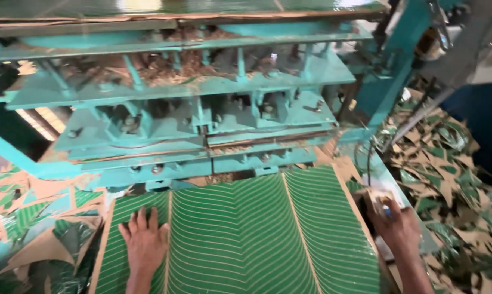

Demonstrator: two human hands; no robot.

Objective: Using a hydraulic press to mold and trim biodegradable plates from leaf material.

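The teal press machine (191, 98) fills the view from nine through twelve to two o'clock, its stacked plates and bolts dusted with brown fibre, its low mouth opening just above the sheet. Below it, from five to seven o'clock, lies the green striped sheet (246, 234), a printed leaf-pattern board with pale ribs running toward the machine, its far edge right at the mouth. Heaps of offcuts (447, 163) in green and cardboard brown spread at three o'clock, with more scraps (33, 234) at eight o'clock. The left hand (145, 242) rests flat on the sheet at seven o'clock, fingers spread and pointing toward the mouth, gripping nothing. The right hand (401, 228) at four o'clock sits off the sheet's right edge, closed around a small control box (381, 200) with a blue button; a dark cable runs up from it. To do this feeding step well, it seems wise to keep the sheet square to the mouth so its ribs run straight in, press with the palm rather than the fingertips, and hold the left fingers well back from the plates before the right thumb goes near the button. Whether the thumb already touches the button cannot be told.
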